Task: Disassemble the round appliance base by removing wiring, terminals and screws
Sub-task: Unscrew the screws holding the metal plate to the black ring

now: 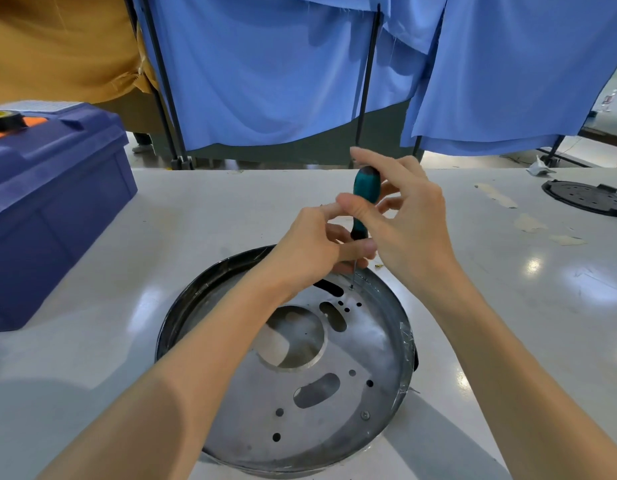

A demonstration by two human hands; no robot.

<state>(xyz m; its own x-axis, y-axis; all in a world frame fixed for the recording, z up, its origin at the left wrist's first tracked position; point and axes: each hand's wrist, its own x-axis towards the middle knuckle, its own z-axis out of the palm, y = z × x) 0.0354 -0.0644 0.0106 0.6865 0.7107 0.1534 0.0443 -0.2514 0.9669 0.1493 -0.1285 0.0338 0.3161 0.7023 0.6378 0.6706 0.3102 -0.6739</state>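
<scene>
One pale table [92, 341] fills the lower half of the frame, and its far edge runs straight across the middle, under blue curtains [265, 81] that hang from black poles. A dark blue box [50, 202] sits at the left edge. A white printed sheet lies on its lid in the upper left, the print too small to read, with a black tape roll [4, 119] beside it.

The round appliance base [300, 393] lies at bottom centre, a metal pan with a raised rim, one large round hole and several slots. Bare tabletop shows between it and the box, and more to its right, out to a black perforated disc [584, 199] at the right edge. Scraps of masking tape [497, 195] are stuck near that disc.

My left hand [310, 251] curls its fingers around the lower part of the screwdriver [366, 188]. My right hand [404, 220] holds the teal handle higher up between thumb and loosely spread fingers. The tool stands nearly upright, with its tip on the pan's floor just inside the far rim.

One screw [365, 415] sits in the pan's floor near the right rim. A tiny brass piece [379, 266] lies on the table just beyond the far rim.
</scene>
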